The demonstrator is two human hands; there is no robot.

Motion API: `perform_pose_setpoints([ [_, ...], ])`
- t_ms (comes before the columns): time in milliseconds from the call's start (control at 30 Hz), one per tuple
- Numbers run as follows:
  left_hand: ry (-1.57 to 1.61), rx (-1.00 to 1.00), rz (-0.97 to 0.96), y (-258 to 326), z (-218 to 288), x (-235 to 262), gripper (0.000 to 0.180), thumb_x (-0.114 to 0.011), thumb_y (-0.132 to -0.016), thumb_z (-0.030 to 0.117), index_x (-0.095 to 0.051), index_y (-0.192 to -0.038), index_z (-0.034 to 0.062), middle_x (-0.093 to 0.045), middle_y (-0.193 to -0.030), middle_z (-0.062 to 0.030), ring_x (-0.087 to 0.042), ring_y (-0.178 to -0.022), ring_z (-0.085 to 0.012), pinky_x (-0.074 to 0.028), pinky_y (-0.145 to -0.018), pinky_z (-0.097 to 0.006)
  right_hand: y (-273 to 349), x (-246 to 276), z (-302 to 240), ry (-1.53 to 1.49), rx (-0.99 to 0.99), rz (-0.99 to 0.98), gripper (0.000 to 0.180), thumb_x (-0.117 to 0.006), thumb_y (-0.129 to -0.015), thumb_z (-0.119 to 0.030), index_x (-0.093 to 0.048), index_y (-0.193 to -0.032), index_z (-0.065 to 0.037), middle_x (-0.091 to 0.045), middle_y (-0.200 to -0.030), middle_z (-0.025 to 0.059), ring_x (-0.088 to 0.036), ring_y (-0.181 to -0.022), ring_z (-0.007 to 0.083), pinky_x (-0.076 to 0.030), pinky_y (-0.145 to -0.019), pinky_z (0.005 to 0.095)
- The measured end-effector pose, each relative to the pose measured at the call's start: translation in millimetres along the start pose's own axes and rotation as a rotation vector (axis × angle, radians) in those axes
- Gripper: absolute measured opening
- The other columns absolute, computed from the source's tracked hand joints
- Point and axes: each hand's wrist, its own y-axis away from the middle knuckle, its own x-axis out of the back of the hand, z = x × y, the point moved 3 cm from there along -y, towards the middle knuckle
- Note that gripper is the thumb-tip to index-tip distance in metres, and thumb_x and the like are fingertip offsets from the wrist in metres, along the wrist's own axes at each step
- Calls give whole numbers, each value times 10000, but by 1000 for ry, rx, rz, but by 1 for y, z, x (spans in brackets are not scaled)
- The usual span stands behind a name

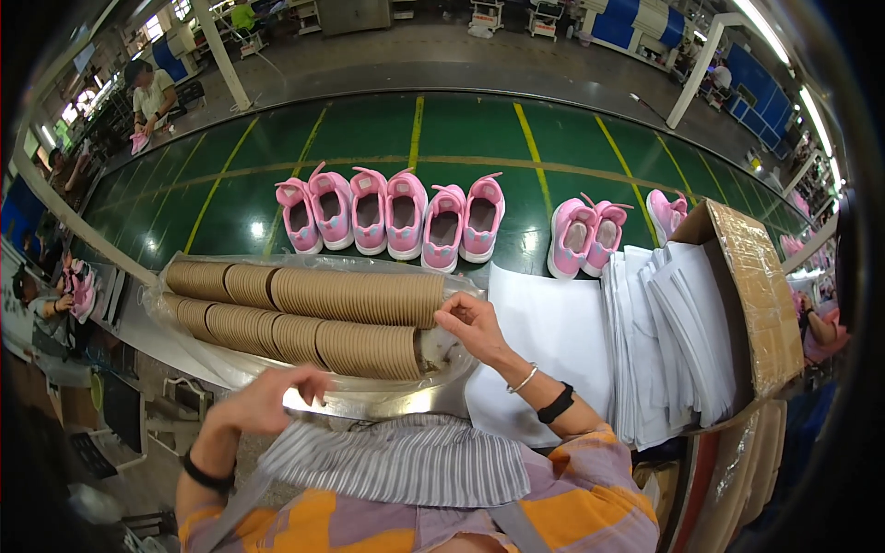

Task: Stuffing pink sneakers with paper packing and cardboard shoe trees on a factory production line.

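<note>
My right hand [473, 324] is at the right end of the upper row of thin brown stacked pieces [355, 295]. Its thumb and forefinger come together there, and what is between the fingertips, if anything, is too small to make out. A second brown row [369, 348] lies alongside, nearer to me. Both rows rest in a clear plastic bag [184, 341] that opens toward the right. In front of the bag, my left hand [277, 396] hovers with fingers loosely bent and thumb apart, holding nothing visible.
Several pink shoes [404, 212] stand on the green table [350, 138] beyond the bag, with a separate pair [587, 238] farther right. White paper sheets [544, 341] lie to the right, beside an open cardboard box [751, 295] holding more paper. A person [152, 97] works at the far left.
</note>
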Motion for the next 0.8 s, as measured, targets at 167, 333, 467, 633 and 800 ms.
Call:
perform_pose_setpoints([
  [167,-293,-263,-244,-55,65,18,606,-756,-706,124,-504,-1252,52,-609,-1042,-77,-594,-917,-186,-471,-830,-306,-5,-13,24,-35,72,164,116,-656,-862,-78,-564,-921,-37,-561,-836,-34,-502,-738,19,-405,-630,174],
  [333,-257,-302,-78,-97,63,51,661,-750,-739,200,-447,-1306,47,-574,-1137,-116,-552,-1049,-217,-442,-897,-344,3,-21,23,6,115,218,130,-647,-858,-94,-613,-936,4,-566,-768,-21,-518,-693,59,-421,-644,208],
  [467,-711,-452,403,-156,32,29,663,-746,-734,302,-469,-1277,42,-560,-1167,-157,-544,-1083,-299,-439,-903,-396,-1,-20,20,154,178,239,79,-644,-824,-34,-630,-877,23,-591,-754,14,-527,-690,87,-418,-633,228],
  [633,-756,-157,160,-185,22,26,670,-740,-705,389,-492,-1221,40,-576,-1107,-175,-546,-1046,-363,-435,-879,-437,3,-26,8,291,200,237,73,-650,-798,-15,-629,-859,21,-603,-742,37,-534,-665,124,-423,-630,253],
  [800,-735,-244,173,-186,26,23,643,-778,-644,348,-528,-1135,16,-591,-1062,-180,-549,-1028,-356,-444,-850,-444,18,4,6,276,290,503,72,-640,-816,-36,-597,-811,21,-565,-701,4,-504,-681,78,-423,-637,244],
])
